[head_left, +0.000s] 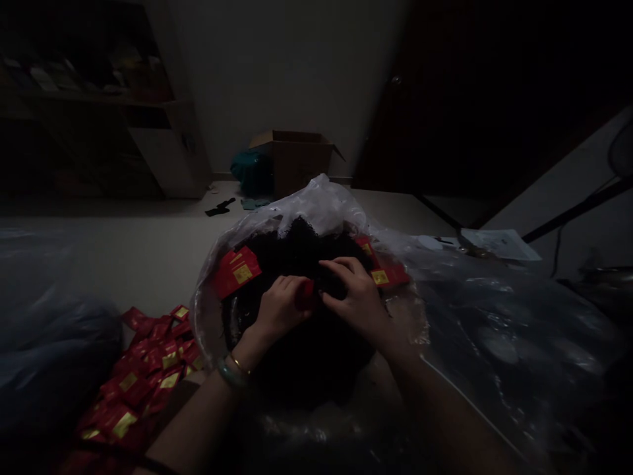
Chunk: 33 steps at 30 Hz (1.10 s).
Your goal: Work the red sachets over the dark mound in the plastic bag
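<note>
In the dim head view, my left hand [281, 305] is closed on a small red packet [305, 295], with the packet's near end showing beyond the fingers. Facing it, my right hand [357, 293] has its thumb and fingers apart; the gap between them is too dark to make out anything there. Both hands are over a heap of black, loose-looking material [301, 363] inside a clear plastic bag [326, 198]. Red packets with gold labels [237, 272] lie on the heap's left edge, and more red packets [390, 274] rest at its right edge.
A pile of red packets [148, 369] lies at lower left beside a dark plastic-covered bundle [54, 356]. Clear plastic [499, 330] spreads to the right. By the wall stand an open cardboard box [302, 161] and a teal bag [251, 173]. A cabinet [165, 158] is at left.
</note>
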Each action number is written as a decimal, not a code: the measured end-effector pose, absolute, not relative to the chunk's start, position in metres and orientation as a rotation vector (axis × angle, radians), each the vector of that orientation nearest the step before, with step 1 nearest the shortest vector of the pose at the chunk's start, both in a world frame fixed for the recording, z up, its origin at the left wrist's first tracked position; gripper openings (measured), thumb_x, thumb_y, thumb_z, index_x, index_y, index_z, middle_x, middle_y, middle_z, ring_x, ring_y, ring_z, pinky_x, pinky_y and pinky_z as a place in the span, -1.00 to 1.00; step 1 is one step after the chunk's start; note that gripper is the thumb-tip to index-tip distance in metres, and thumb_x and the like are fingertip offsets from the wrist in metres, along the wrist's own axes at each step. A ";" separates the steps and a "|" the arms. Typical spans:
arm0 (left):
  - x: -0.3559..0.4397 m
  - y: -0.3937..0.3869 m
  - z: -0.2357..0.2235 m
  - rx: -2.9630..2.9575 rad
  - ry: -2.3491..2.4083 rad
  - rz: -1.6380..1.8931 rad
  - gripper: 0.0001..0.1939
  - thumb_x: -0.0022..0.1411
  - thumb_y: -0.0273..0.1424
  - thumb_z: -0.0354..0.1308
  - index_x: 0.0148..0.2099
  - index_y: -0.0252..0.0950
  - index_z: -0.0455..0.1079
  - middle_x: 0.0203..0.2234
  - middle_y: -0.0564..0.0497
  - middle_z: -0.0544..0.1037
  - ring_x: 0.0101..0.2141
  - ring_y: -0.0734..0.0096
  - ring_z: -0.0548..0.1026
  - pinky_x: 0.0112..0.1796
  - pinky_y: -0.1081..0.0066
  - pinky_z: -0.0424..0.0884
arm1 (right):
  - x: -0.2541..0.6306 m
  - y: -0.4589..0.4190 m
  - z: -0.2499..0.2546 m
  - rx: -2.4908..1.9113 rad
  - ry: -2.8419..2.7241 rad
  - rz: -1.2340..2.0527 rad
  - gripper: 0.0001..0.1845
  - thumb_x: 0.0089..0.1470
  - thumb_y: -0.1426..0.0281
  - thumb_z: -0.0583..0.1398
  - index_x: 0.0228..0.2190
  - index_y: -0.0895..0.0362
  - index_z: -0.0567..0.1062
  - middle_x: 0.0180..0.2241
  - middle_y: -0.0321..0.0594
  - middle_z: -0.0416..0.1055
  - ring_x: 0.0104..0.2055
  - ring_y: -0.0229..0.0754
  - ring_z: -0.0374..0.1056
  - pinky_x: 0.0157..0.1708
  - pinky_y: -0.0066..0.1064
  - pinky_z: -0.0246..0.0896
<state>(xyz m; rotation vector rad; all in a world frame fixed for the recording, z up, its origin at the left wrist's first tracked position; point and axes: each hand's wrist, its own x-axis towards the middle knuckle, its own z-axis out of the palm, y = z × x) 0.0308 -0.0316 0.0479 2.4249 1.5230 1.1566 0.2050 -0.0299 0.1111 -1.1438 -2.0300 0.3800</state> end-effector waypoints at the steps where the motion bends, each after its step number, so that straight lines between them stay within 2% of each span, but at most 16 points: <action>1: 0.031 -0.032 0.048 2.405 1.520 1.163 -0.58 -0.07 -0.47 0.27 -0.09 -0.26 0.35 -0.24 -0.07 0.54 -0.24 0.19 0.48 -0.22 0.24 0.44 | 0.202 -0.030 0.110 -1.135 -2.006 0.374 -0.52 -0.04 0.46 0.19 -0.03 0.02 0.44 -0.09 -0.14 0.29 -0.02 -0.05 0.29 0.01 -0.19 0.26; 5: 0.035 -0.035 0.047 2.292 1.460 1.219 -0.51 -0.10 -0.49 0.30 -0.06 -0.25 0.34 -0.21 -0.06 0.53 -0.23 0.22 0.49 -0.19 0.24 0.44 | 0.191 -0.033 0.105 -1.076 -1.929 0.413 -0.64 0.07 0.30 0.17 -0.06 0.06 0.45 -0.10 -0.10 0.30 -0.01 -0.04 0.28 0.03 -0.17 0.23; 10: 0.037 -0.035 0.045 2.139 1.457 1.257 -0.51 -0.11 -0.46 0.32 -0.06 -0.26 0.35 -0.25 -0.06 0.53 -0.27 0.23 0.50 -0.25 0.26 0.45 | 0.192 -0.037 0.108 -0.942 -1.861 0.589 -0.58 0.24 0.17 -0.05 -0.02 0.06 0.41 0.01 -0.09 0.29 0.07 -0.08 0.25 0.08 -0.19 0.17; 13: 0.037 -0.034 0.043 2.056 1.450 1.303 -0.54 -0.09 -0.44 0.32 -0.07 -0.28 0.36 -0.28 -0.05 0.53 -0.29 0.27 0.50 -0.26 0.29 0.46 | 0.198 -0.036 0.113 -0.940 -1.727 0.648 -0.54 0.27 0.16 -0.14 -0.04 0.06 0.41 -0.01 -0.11 0.34 0.01 -0.13 0.31 0.01 -0.22 0.22; 17: 0.037 -0.032 0.040 1.992 1.429 1.367 -0.55 -0.08 -0.42 0.32 -0.08 -0.30 0.35 -0.26 -0.06 0.53 -0.28 0.29 0.51 -0.26 0.31 0.47 | 0.203 -0.033 0.118 -0.976 -1.978 0.619 -0.60 0.23 0.17 -0.04 -0.19 0.04 0.52 -0.18 -0.17 0.50 0.01 -0.06 0.31 0.05 -0.11 0.15; 20: 0.036 -0.029 0.038 2.022 1.431 1.385 -0.57 -0.09 -0.42 0.32 -0.11 -0.28 0.37 -0.26 -0.06 0.54 -0.26 0.27 0.52 -0.24 0.30 0.47 | 0.206 -0.029 0.119 -0.947 -2.126 0.569 -0.63 0.22 0.21 0.00 -0.28 0.03 0.57 -0.26 -0.20 0.54 0.05 -0.04 0.28 0.07 -0.08 0.12; 23: 0.028 -0.025 0.039 1.998 1.474 1.413 -0.59 -0.08 -0.41 0.32 -0.11 -0.27 0.38 -0.25 -0.05 0.55 -0.25 0.27 0.52 -0.20 0.28 0.47 | 0.211 -0.022 0.113 -1.089 -2.002 0.552 -0.65 0.23 0.29 -0.03 -0.23 0.07 0.54 -0.22 -0.17 0.51 -0.05 -0.11 0.36 -0.03 -0.20 0.22; 25: 0.021 -0.022 0.042 1.936 1.513 1.451 -0.59 -0.05 -0.37 0.32 -0.11 -0.29 0.38 -0.25 -0.05 0.55 -0.24 0.26 0.53 -0.19 0.27 0.47 | 0.215 -0.017 0.103 -1.252 -2.119 0.630 -0.70 0.17 0.32 0.05 -0.13 0.09 0.50 -0.16 -0.13 0.49 -0.10 -0.12 0.38 -0.06 -0.25 0.24; 26: 0.017 -0.020 0.044 1.906 1.530 1.469 -0.58 -0.04 -0.35 0.32 -0.10 -0.30 0.38 -0.26 -0.05 0.55 -0.25 0.26 0.53 -0.20 0.27 0.48 | 0.215 -0.016 0.097 -1.339 -2.253 0.697 -0.65 0.12 0.32 0.12 -0.06 0.10 0.46 -0.11 -0.10 0.46 -0.08 -0.09 0.38 -0.05 -0.24 0.24; 28: 0.012 -0.018 0.046 1.874 1.557 1.494 -0.57 -0.04 -0.31 0.32 -0.09 -0.30 0.37 -0.26 -0.04 0.55 -0.26 0.27 0.54 -0.23 0.29 0.49 | 0.211 -0.016 0.086 -1.522 -2.522 0.787 -0.32 -0.04 0.28 0.27 0.12 0.15 0.29 0.02 0.05 0.35 0.01 0.05 0.32 -0.02 -0.16 0.21; 30: 0.009 -0.018 0.047 1.893 1.575 1.501 -0.55 -0.04 -0.31 0.32 -0.08 -0.30 0.37 -0.25 -0.04 0.55 -0.27 0.28 0.54 -0.24 0.30 0.49 | 0.202 -0.020 0.078 -1.708 -2.648 0.744 -0.05 -0.14 0.25 0.34 0.23 0.17 0.10 0.10 0.18 0.23 0.08 0.18 0.25 -0.02 -0.08 0.19; 33: 0.010 -0.018 0.046 1.953 1.591 1.488 -0.54 -0.05 -0.32 0.33 -0.07 -0.30 0.37 -0.23 -0.06 0.55 -0.23 0.25 0.54 -0.19 0.28 0.48 | 0.190 -0.029 0.074 -1.814 -2.702 0.661 0.12 -0.24 0.25 0.39 0.26 0.15 -0.01 0.12 0.23 0.14 0.10 0.28 0.19 -0.06 0.01 0.20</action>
